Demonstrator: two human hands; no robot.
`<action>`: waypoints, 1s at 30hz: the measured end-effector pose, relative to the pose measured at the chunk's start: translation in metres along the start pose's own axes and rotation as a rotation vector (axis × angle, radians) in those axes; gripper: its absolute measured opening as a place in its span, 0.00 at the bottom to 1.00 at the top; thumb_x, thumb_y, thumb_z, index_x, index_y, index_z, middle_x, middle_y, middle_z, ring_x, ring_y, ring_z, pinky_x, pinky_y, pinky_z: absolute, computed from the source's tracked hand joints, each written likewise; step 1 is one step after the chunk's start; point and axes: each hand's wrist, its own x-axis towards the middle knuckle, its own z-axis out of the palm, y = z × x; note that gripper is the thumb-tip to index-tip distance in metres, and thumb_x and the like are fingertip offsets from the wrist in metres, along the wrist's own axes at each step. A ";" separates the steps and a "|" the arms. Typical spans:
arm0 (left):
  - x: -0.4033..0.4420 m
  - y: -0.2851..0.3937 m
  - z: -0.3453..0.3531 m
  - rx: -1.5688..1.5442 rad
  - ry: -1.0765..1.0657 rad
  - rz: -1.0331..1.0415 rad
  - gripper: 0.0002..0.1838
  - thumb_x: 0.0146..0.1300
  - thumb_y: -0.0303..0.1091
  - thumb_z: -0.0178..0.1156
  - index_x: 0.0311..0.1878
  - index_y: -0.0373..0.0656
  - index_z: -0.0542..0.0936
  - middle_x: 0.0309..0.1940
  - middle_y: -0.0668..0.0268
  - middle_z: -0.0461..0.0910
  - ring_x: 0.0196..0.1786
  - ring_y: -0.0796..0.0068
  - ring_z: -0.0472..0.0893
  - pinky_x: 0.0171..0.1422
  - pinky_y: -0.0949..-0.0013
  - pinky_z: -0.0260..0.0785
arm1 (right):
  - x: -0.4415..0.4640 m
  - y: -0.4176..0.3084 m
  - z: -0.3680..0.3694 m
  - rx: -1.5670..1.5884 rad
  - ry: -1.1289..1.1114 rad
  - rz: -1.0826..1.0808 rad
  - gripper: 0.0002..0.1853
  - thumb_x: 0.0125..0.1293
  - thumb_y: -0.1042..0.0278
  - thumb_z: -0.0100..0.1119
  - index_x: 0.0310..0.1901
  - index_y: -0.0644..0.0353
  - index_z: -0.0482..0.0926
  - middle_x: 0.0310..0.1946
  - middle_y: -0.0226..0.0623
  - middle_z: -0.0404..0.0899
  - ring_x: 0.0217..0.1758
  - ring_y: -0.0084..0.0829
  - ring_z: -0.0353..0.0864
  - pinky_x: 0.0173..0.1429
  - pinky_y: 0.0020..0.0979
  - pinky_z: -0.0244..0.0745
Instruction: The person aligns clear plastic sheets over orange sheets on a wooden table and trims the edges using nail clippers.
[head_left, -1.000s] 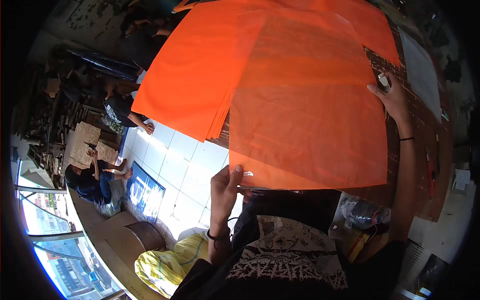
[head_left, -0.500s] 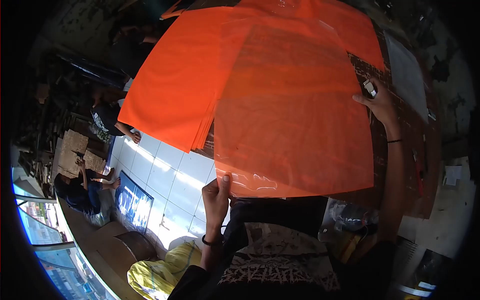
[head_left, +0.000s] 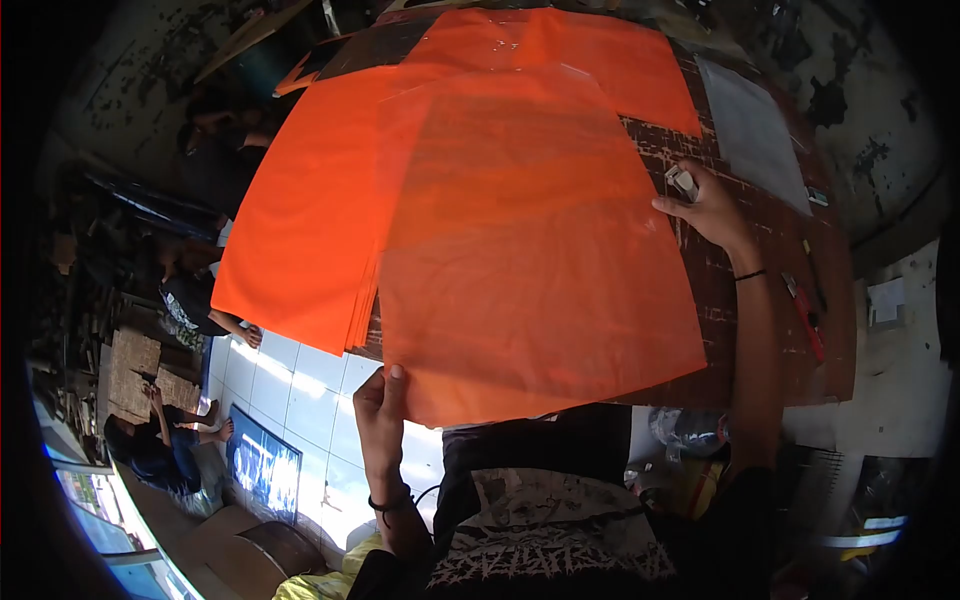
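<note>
A thin, see-through orange sheet (head_left: pixel 520 300) lies over the brown table (head_left: pixel 690 240), its near edge reaching past the table's edge. My left hand (head_left: pixel 381 410) pinches its near left corner, thumb on top. At the sheet's right edge, my right hand (head_left: pixel 705 210) is curled round a small whitish object (head_left: pixel 682 184), with the thumb against the sheet's edge. To the left lies a stack of brighter orange sheets (head_left: pixel 300 210), partly under the see-through one. Another orange piece (head_left: pixel 640 75) is at the far right of the table.
A pale translucent sheet (head_left: pixel 755 130) and a red cutter (head_left: pixel 803 315) lie on the right of the table. At left, one person (head_left: pixel 165 440) sits by a blue framed panel (head_left: pixel 262 465); other people (head_left: pixel 200 290) are farther back. A yellow sack (head_left: pixel 325 585) is below.
The view has shifted, so the table and sheets appear farther left and lower. Both hands remain at the sheet's edges, and its near left corner has moved a little with my left hand.
</note>
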 end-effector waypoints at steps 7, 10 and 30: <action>0.005 -0.003 0.005 0.088 0.065 0.093 0.19 0.68 0.43 0.56 0.31 0.34 0.80 0.21 0.69 0.78 0.24 0.86 0.69 0.31 0.79 0.60 | -0.002 -0.011 -0.005 0.049 -0.100 -0.144 0.12 0.60 0.69 0.65 0.42 0.61 0.75 0.34 0.27 0.75 0.38 0.20 0.72 0.46 0.25 0.70; 0.006 -0.007 0.002 0.061 0.054 0.078 0.19 0.68 0.42 0.56 0.30 0.34 0.80 0.20 0.71 0.77 0.23 0.87 0.68 0.31 0.79 0.59 | 0.000 -0.012 -0.004 -0.020 -0.169 -0.165 0.12 0.58 0.70 0.66 0.43 0.60 0.76 0.34 0.25 0.75 0.38 0.19 0.71 0.46 0.24 0.69; 0.000 -0.004 0.006 -0.033 -0.020 0.039 0.18 0.70 0.43 0.53 0.28 0.39 0.75 0.16 0.72 0.71 0.17 0.88 0.68 0.19 0.80 0.59 | 0.002 0.000 -0.004 -0.034 -0.133 -0.072 0.16 0.58 0.61 0.68 0.38 0.60 0.72 0.28 0.28 0.73 0.33 0.22 0.70 0.39 0.28 0.67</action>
